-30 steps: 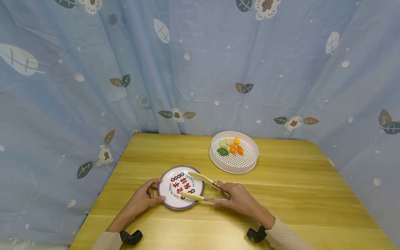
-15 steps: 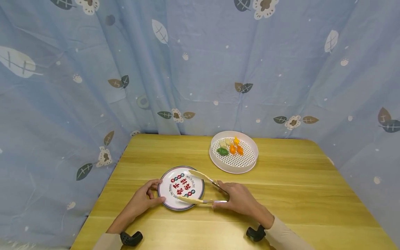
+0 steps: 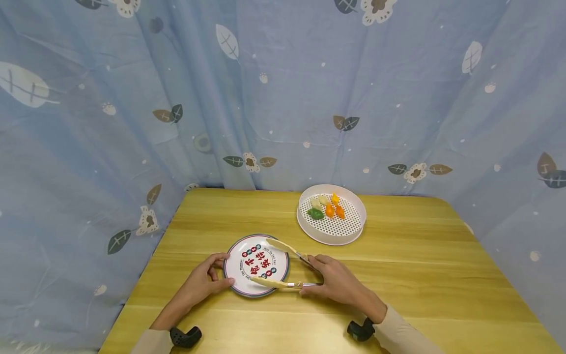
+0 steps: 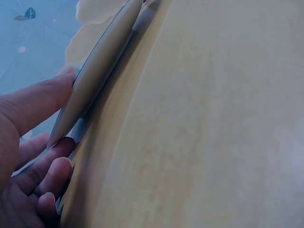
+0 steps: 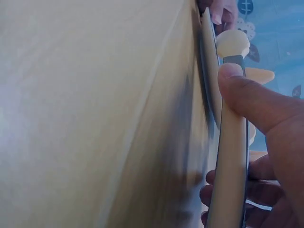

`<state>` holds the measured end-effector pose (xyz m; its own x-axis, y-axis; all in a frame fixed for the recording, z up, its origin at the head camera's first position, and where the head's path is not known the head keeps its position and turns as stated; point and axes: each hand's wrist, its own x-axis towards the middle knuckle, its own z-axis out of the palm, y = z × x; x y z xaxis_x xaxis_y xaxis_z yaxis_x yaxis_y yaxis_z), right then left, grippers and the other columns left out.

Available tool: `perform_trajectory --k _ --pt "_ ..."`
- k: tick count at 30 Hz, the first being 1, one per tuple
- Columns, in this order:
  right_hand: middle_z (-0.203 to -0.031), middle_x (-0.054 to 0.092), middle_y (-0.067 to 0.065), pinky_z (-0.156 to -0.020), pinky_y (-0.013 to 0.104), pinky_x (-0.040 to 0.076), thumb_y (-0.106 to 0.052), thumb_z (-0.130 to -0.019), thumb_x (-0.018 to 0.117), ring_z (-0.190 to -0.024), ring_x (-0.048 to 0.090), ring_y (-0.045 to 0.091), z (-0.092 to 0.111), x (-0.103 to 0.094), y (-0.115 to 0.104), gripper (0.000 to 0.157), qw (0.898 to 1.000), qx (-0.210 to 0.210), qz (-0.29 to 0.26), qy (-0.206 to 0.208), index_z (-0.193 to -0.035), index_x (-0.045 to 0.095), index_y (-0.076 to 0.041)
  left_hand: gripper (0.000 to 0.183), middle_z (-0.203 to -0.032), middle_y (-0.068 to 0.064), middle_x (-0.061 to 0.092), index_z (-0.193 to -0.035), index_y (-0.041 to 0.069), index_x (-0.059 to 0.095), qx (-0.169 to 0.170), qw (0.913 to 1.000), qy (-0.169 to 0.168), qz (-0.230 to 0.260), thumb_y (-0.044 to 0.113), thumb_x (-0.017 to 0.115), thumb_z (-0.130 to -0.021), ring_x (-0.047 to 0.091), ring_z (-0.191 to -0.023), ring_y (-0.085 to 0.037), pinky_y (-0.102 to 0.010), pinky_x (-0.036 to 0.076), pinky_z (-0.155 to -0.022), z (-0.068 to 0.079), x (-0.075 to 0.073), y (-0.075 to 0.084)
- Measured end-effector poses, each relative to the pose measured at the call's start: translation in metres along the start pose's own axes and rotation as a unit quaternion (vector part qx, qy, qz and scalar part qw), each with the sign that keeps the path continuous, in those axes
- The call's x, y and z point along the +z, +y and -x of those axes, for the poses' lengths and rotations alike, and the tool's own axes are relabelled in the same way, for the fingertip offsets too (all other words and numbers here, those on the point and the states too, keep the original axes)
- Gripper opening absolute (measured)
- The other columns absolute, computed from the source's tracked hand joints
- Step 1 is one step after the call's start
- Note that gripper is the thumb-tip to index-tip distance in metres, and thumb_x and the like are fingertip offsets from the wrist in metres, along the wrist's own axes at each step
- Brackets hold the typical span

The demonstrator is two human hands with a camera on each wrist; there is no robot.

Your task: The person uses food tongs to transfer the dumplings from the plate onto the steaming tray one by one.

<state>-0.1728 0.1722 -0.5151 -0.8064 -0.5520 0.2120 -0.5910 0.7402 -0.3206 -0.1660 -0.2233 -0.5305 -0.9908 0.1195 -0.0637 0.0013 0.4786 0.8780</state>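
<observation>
A round white plate (image 3: 256,265) with red characters and a dark blue rim lies on the table. My left hand (image 3: 201,280) pinches its left edge, thumb on the rim and fingers at the side and underneath, as the left wrist view (image 4: 35,109) shows. From the right, my right hand (image 3: 333,278) holds metal tongs (image 3: 305,284) with cream-coloured tips. Their two arms are spread apart over the plate, with nothing between them. In the right wrist view the thumb presses along one arm of the tongs (image 5: 232,142), while the fingers curl on the other side.
Behind the plate, to the right, stands a white round basket (image 3: 334,238) with a perforated base. Inside sit a green piece (image 3: 316,214), orange and yellow pieces (image 3: 329,211) and pale pieces (image 3: 323,200). A blue patterned curtain (image 3: 283,98) hangs behind the wooden table (image 3: 420,275).
The near arm of the tongs has shifted slightly toward the person, so the tips stand a little wider apart. The left hand and plate have stayed in place.
</observation>
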Motion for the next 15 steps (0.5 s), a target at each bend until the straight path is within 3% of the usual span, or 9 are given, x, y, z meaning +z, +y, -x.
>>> perform_trajectory --k 6,9,13,15 --pt "-0.124 0.065 -0.001 -0.09 0.038 0.051 -0.075 -0.081 0.07 -0.105 0.055 0.013 0.003 0.001 0.001 0.093 1.0 0.002 -0.007 -0.001 -0.145 0.059 -0.009 0.069 -0.113 -0.006 0.065 -0.138 0.016 0.059 0.015 0.9998 -0.009 0.004 0.023 0.092 -0.078 0.05 -0.078 -0.02 -0.027 0.042 -0.065 -0.001 -0.001 0.002" --pt "-0.131 0.062 -0.001 -0.095 0.04 0.05 -0.075 -0.083 0.067 -0.114 0.054 0.014 0.006 -0.003 0.005 0.091 0.999 0.006 -0.031 -0.009 -0.147 0.057 -0.01 0.066 -0.115 -0.008 0.065 -0.139 0.015 0.058 0.017 0.9995 -0.022 0.013 0.023 0.09 -0.082 0.05 -0.08 -0.021 -0.027 0.042 -0.064 -0.001 -0.003 0.002" --pt "-0.144 0.057 0.008 -0.103 0.049 0.046 -0.063 -0.089 0.069 -0.128 0.053 0.026 0.011 -0.021 0.016 0.082 0.998 0.022 -0.064 0.004 -0.149 0.055 -0.009 0.059 -0.117 -0.01 0.062 -0.143 0.013 0.053 0.007 0.9994 -0.032 0.015 0.029 0.079 -0.093 0.052 -0.084 -0.021 -0.028 0.046 -0.067 0.0 -0.013 0.004" --pt "-0.146 0.056 0.013 -0.102 0.055 0.046 -0.056 -0.091 0.072 -0.125 0.056 0.031 0.014 -0.035 0.024 0.077 0.997 0.034 -0.064 0.025 -0.149 0.054 -0.008 0.058 -0.118 -0.012 0.06 -0.146 0.012 0.051 0.017 0.9995 -0.026 -0.01 0.032 0.074 -0.097 0.053 -0.085 -0.022 -0.029 0.048 -0.068 0.001 -0.022 0.008"
